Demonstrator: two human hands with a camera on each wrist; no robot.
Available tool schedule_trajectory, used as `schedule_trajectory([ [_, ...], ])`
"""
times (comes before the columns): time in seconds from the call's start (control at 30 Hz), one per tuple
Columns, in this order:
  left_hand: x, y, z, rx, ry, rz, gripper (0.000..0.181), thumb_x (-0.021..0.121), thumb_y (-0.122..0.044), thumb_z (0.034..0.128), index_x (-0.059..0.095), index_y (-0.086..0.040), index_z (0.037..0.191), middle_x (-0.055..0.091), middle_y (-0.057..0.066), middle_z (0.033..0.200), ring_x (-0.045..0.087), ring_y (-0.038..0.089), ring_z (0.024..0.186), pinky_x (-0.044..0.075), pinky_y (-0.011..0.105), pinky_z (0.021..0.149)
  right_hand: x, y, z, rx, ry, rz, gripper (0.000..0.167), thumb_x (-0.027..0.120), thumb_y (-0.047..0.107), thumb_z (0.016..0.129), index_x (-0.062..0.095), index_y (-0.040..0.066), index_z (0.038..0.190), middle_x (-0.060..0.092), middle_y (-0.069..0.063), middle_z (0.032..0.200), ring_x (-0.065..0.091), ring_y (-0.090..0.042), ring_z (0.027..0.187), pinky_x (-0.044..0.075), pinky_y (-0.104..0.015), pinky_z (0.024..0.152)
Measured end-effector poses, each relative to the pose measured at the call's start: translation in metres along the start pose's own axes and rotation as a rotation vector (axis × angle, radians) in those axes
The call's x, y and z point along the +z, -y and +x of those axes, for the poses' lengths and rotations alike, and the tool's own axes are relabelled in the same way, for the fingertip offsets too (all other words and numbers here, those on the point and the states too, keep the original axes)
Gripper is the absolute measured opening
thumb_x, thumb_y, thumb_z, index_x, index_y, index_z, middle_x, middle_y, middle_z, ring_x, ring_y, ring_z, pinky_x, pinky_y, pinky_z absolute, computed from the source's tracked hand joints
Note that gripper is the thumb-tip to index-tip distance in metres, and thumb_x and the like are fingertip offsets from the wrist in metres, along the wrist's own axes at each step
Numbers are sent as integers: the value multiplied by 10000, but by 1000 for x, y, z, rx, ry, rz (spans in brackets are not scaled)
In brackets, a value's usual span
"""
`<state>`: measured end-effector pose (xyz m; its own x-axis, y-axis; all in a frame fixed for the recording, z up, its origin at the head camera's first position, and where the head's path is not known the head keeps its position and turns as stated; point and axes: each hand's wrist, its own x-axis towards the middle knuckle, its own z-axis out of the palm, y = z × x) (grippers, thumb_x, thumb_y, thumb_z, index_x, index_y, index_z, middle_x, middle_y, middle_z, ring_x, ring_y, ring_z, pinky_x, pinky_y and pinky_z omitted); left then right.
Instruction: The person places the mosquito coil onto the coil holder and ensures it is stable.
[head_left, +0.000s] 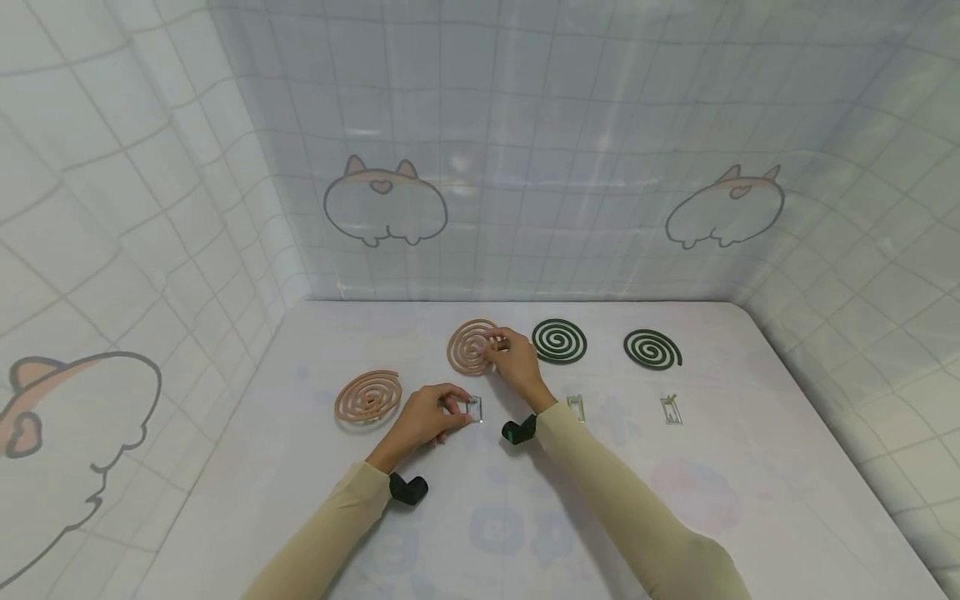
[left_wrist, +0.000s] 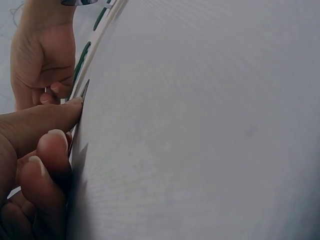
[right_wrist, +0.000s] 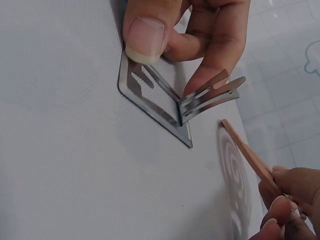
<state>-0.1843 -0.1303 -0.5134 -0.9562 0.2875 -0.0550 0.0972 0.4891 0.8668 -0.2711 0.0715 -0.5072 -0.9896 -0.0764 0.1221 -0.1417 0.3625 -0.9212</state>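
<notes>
In the head view my left hand (head_left: pixel 429 415) pinches the edge of a small metal mosquito-coil stand (head_left: pixel 476 410) on the table. The right wrist view shows this stand (right_wrist: pixel 155 111) close up: a flat rectangular frame with a forked prong bent upward, and the left thumb on its rim. Just beyond it, my right hand (head_left: pixel 517 362) grips an orange-brown mosquito coil (head_left: pixel 467 350) by its right side. Seen from the right wrist, that coil (right_wrist: pixel 248 154) is edge-on, tilted and raised off the surface, its shadow below it. The left wrist view hides most of the stand behind fingers.
Another orange-brown coil (head_left: pixel 367 398) sits at the left, apparently raised on a stand. Two dark green coils (head_left: pixel 558 340) lie toward the back right. In front of them are two more metal stands, one gold-toned (head_left: pixel 575 407) and one at far right (head_left: pixel 671 410). Patterned curtain walls surround the table.
</notes>
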Motion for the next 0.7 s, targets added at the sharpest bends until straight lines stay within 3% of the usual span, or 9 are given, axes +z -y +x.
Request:
schedule_trajectory([
  [0.37,0,1,1,1,1,-5,312,862,-218,860,741,-158,1140,664,-1,814,547,139,421,434,262,391,-6,10,-6,-1,34,73,309,793,204,934,725,164,1233,745,-21,925,624,-237,636,467,-268,514],
  [0.7,0,1,0,-9,-2,-4,310,862,-208,860,741,-155,1140,666,-5,809,547,138,420,438,269,380,-10,13,-9,7,42,157,287,789,180,933,734,170,1215,750,-30,903,541,-209,574,415,-250,471],
])
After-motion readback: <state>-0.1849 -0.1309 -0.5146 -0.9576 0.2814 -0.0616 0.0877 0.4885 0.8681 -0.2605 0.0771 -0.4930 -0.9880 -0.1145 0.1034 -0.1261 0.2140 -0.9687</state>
